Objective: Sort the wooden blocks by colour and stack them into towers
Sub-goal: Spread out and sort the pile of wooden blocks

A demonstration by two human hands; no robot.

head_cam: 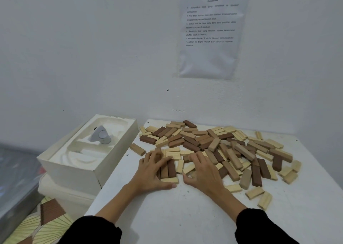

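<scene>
dark blocks point(171, 168) kept side by side at 7 o'clock of pile point(213, 145), likely as tower base | left hand point(152, 173) pressed on them, fingers spread, nothing gripped | right hand point(204, 171) laid flat on pile, fingers splayed

Wall sheet point(209, 30): numbered steps 1–5, wording blurred.
</scene>
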